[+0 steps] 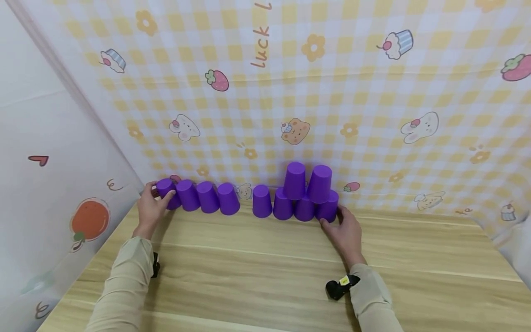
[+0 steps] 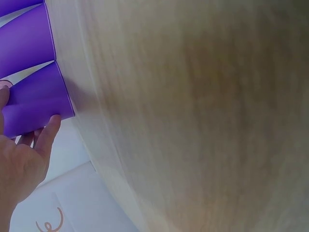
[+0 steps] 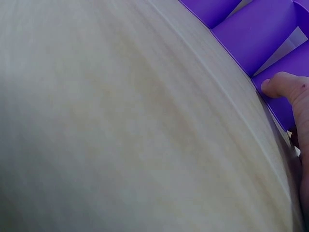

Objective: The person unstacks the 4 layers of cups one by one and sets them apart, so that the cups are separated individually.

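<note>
Several upside-down purple cups stand in a row at the back of the table, with a gap splitting it into two groups. At the left end, my left hand (image 1: 150, 208) grips the outermost cup (image 1: 166, 188) by its sides; the left wrist view shows a fingertip on this cup (image 2: 41, 99) near its rim. At the other end, my right hand (image 1: 346, 233) holds the rightmost bottom cup (image 1: 327, 210), thumb in front near the rim, other fingers partly hidden behind. Two cups sit on top of the right group: an upper left cup (image 1: 295, 180) and an upper right cup (image 1: 321, 183).
A wooden-patterned table (image 1: 249, 272) stretches in front of the cups. Close behind them hangs a yellow checked cloth (image 1: 269, 101) with printed figures. A white printed wall covering (image 1: 54, 124) borders the left side.
</note>
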Motion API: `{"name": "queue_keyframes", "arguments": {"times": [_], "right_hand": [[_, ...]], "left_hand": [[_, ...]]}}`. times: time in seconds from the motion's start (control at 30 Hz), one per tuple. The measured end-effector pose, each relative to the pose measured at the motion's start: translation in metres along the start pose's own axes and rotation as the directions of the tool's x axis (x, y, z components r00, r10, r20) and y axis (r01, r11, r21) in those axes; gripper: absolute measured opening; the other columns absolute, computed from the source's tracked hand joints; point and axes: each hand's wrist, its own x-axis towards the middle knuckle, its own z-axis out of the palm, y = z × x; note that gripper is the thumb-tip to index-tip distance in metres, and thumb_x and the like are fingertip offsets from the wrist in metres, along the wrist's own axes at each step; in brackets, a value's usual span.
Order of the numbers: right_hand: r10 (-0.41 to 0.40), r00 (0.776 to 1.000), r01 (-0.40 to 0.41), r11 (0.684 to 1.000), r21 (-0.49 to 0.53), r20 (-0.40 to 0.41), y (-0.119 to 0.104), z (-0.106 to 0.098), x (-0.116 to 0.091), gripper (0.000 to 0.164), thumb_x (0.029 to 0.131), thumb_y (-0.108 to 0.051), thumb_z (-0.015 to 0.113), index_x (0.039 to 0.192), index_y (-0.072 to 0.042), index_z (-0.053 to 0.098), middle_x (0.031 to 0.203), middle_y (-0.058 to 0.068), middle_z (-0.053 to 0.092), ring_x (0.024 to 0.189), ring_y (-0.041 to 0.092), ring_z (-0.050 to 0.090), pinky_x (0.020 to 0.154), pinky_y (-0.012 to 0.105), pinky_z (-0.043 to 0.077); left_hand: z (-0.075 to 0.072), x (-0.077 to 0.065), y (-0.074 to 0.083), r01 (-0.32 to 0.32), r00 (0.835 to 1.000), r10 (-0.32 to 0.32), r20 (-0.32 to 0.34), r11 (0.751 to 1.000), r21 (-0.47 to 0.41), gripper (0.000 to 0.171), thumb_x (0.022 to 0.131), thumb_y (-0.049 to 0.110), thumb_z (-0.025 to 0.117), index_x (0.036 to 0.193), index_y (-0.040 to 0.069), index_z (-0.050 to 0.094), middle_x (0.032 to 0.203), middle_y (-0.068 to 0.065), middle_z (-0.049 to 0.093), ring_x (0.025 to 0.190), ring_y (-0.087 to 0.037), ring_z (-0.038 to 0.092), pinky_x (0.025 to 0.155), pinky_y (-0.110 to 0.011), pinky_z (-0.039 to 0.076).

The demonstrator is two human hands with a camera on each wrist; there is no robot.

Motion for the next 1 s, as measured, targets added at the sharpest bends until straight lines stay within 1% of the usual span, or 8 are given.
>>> {"name": "queue_keyframes", "arguments": {"times": [0.33, 0.5, 0.6, 0.73, 0.8, 0.87, 0.93, 1.0], "right_hand": [[0.008, 1.0, -0.008, 1.0, 0.009, 0.01, -0.001, -0.004, -0.001, 0.065, 0.078, -0.023, 0.075, 0.131, 0.003, 0.047, 0.126, 0.022, 0.053, 0.114, 0.035, 0.052, 0.096, 0.04, 0.044], [0.008, 1.0, -0.008, 1.0, 0.02, 0.022, -0.004, -0.002, -0.001, 0.065, 0.078, -0.024, 0.074, 0.131, 0.002, 0.047, 0.127, 0.022, 0.052, 0.115, 0.034, 0.051, 0.096, 0.039, 0.044], [0.003, 1.0, -0.004, 1.0, 0.019, 0.03, -0.006, 0.0, -0.001, 0.065, 0.078, -0.024, 0.075, 0.131, 0.002, 0.047, 0.127, 0.021, 0.052, 0.115, 0.034, 0.051, 0.097, 0.039, 0.043], [-0.002, 1.0, 0.002, 1.0, 0.007, 0.031, -0.006, 0.001, 0.0, 0.066, 0.078, -0.026, 0.074, 0.131, 0.002, 0.047, 0.127, 0.021, 0.052, 0.115, 0.033, 0.051, 0.097, 0.039, 0.043], [-0.002, 1.0, 0.002, 1.0, 0.006, 0.029, -0.005, 0.001, 0.0, 0.065, 0.078, -0.026, 0.074, 0.131, 0.001, 0.047, 0.127, 0.02, 0.053, 0.115, 0.033, 0.051, 0.097, 0.039, 0.043], [-0.004, 1.0, 0.004, 1.0, 0.005, 0.028, -0.004, 0.0, 0.0, 0.065, 0.078, -0.025, 0.074, 0.131, 0.001, 0.047, 0.127, 0.02, 0.053, 0.115, 0.033, 0.051, 0.097, 0.04, 0.043], [-0.005, 1.0, 0.005, 1.0, 0.01, 0.026, -0.004, -0.001, -0.001, 0.065, 0.078, -0.024, 0.075, 0.131, 0.002, 0.047, 0.126, 0.02, 0.053, 0.115, 0.033, 0.052, 0.097, 0.04, 0.043], [-0.007, 1.0, 0.007, 1.0, 0.014, 0.026, -0.004, -0.002, -0.001, 0.065, 0.077, -0.024, 0.075, 0.131, 0.002, 0.047, 0.126, 0.02, 0.053, 0.114, 0.033, 0.051, 0.097, 0.041, 0.043]], "left_hand": [[-0.002, 0.001, 0.009, 0.06, 0.997, -0.059, 0.056, 0.998, -0.01, 0.058, 0.086, 0.018, 0.067, 0.13, -0.006, 0.038, 0.12, -0.033, 0.051, 0.111, -0.041, 0.051, 0.092, -0.049, 0.044], [-0.006, 0.002, 0.01, 0.087, 0.993, -0.088, 0.077, 0.996, 0.016, 0.06, 0.087, 0.018, 0.065, 0.132, -0.008, 0.035, 0.122, -0.035, 0.049, 0.111, -0.043, 0.049, 0.092, -0.05, 0.044], [-0.011, 0.003, 0.013, 0.094, 0.989, -0.098, 0.109, 0.995, 0.039, 0.07, 0.086, 0.015, 0.065, 0.137, -0.01, 0.023, 0.122, -0.04, 0.045, 0.112, -0.048, 0.047, 0.094, -0.052, 0.041], [-0.019, 0.003, 0.019, 0.096, 0.979, -0.107, 0.174, 0.993, 0.072, 0.089, 0.084, 0.007, 0.064, 0.142, -0.01, -0.002, 0.125, -0.045, 0.036, 0.115, -0.054, 0.04, 0.097, -0.057, 0.036], [-0.024, 0.003, 0.023, 0.095, 0.974, -0.113, 0.194, 0.991, 0.097, 0.092, 0.082, 0.005, 0.063, 0.141, -0.011, -0.007, 0.127, -0.046, 0.032, 0.116, -0.056, 0.036, 0.098, -0.059, 0.033], [-0.03, 0.002, 0.027, 0.099, 0.972, -0.119, 0.204, 0.989, 0.107, 0.09, 0.083, 0.005, 0.061, 0.141, -0.012, -0.006, 0.13, -0.046, 0.028, 0.119, -0.056, 0.032, 0.1, -0.06, 0.029], [-0.037, 0.0, 0.033, 0.105, 0.976, -0.125, 0.176, 0.987, 0.117, 0.082, 0.084, 0.006, 0.059, 0.141, -0.014, 0.003, 0.132, -0.045, 0.026, 0.121, -0.056, 0.03, 0.102, -0.059, 0.027], [-0.042, -0.002, 0.042, 0.124, 0.984, -0.136, 0.119, 0.988, 0.096, 0.072, 0.086, 0.009, 0.056, 0.141, -0.012, 0.014, 0.136, -0.04, 0.027, 0.124, -0.052, 0.029, 0.104, -0.057, 0.026]]}}
